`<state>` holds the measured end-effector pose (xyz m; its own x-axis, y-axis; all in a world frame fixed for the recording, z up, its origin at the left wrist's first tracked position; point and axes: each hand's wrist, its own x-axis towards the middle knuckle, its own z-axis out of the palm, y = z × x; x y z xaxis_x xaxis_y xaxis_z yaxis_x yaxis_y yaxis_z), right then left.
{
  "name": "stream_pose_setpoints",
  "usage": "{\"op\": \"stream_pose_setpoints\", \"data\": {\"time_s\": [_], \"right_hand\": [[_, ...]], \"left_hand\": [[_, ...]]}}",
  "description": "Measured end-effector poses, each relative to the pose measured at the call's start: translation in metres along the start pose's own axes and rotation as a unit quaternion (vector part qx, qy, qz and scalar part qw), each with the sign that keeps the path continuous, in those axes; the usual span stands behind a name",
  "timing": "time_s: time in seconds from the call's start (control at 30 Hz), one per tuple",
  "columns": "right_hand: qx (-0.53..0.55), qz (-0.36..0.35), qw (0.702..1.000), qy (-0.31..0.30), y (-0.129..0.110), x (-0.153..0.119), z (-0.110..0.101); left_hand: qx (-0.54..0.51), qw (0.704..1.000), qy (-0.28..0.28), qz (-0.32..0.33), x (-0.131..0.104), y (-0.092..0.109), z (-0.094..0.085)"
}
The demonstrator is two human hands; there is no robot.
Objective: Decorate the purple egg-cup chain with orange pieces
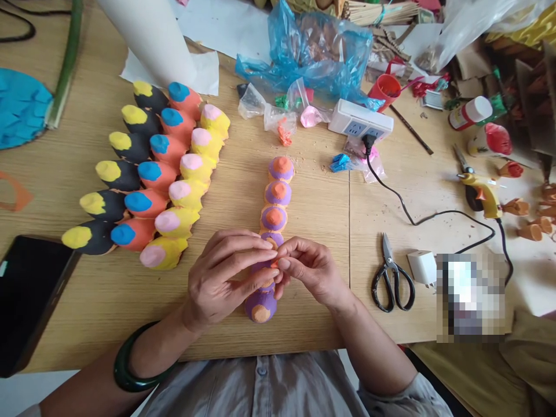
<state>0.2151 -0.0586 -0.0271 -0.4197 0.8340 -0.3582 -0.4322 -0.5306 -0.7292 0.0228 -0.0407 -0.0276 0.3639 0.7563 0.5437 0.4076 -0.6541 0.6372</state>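
A strip of egg-carton cups lies lengthwise on the table in front of me, covered in purple modelling clay. Its far three cups carry orange clay tips; the nearest cup has a bare, pale orange-brown tip. Over the middle of the strip, both hands meet at a small bit of orange clay. My right hand pinches it between thumb and fingertips. My left hand has its thumb and fingers closed around the same bit from the other side. The cups beneath the hands are partly hidden.
Left of the strip stand joined rows of painted cups, with a phone beyond. Scissors, a white charger and a glue gun lie right. A power strip and clay bags are behind.
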Motion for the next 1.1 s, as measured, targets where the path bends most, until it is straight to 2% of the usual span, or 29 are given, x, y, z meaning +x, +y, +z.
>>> {"op": "stream_pose_setpoints", "data": {"time_s": [0.4,0.63,0.77,0.97,1.1], "right_hand": [[-0.024,0.014,1.000,-0.012,-0.002,0.000,-0.005],[-0.047,-0.070,0.993,0.086,0.000,0.003,-0.018],[-0.039,-0.100,0.987,0.123,0.001,0.004,-0.022],[-0.032,-0.105,0.988,0.111,0.004,0.004,-0.021],[-0.055,-0.116,0.988,0.088,0.005,0.004,-0.019]], "left_hand": [[-0.002,1.000,-0.010,0.019,0.003,0.002,0.001],[-0.020,0.995,0.043,-0.092,-0.004,-0.008,0.003],[-0.046,0.990,0.045,-0.124,-0.010,-0.011,0.005],[-0.062,0.987,0.049,-0.142,-0.012,-0.011,0.007],[-0.066,0.990,0.041,-0.120,-0.010,-0.009,0.010]]}}
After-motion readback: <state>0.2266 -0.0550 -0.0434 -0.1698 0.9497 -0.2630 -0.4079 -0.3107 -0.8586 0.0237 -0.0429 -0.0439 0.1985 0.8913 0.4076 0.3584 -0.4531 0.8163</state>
